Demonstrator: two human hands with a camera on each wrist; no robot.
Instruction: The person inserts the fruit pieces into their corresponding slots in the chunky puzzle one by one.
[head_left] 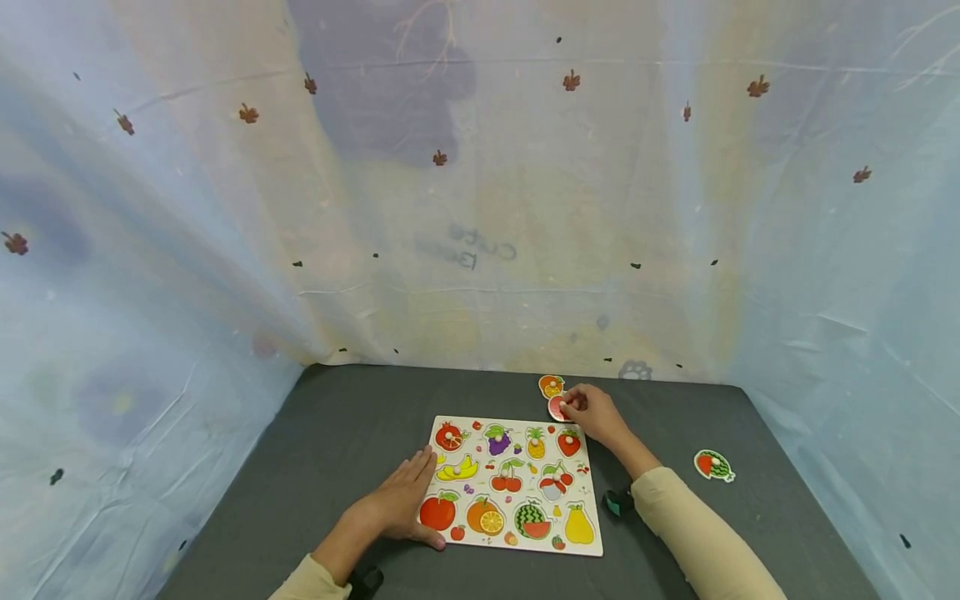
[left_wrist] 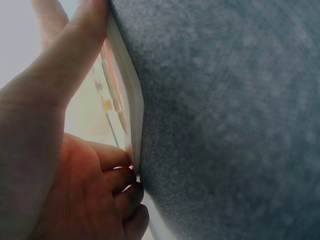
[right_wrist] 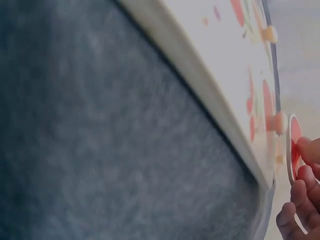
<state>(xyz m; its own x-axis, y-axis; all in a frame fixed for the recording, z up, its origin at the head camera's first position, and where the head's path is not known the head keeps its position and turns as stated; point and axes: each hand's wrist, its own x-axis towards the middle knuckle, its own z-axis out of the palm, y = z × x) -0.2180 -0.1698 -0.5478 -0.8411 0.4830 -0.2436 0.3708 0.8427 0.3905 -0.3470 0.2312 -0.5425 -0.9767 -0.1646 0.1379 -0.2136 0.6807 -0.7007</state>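
A white fruit puzzle board lies on the dark table, filled with fruit pieces such as apple, orange, watermelon and pear. My left hand rests along its left edge with fingers extended and the thumb near the bottom corner. In the left wrist view, fingertips touch the board's rim. Beyond the board's top right, my right hand pinches a round red puzzle piece with a pale border. The right wrist view shows this piece tilted edge-on between thumb and fingers, beside the board's far corner.
An orange fruit piece lies behind the held piece, near the table's back edge. Right of my right forearm sits a watermelon-patterned piece. Small knobs stick up from the board's pieces. A patterned cloth hangs behind the table.
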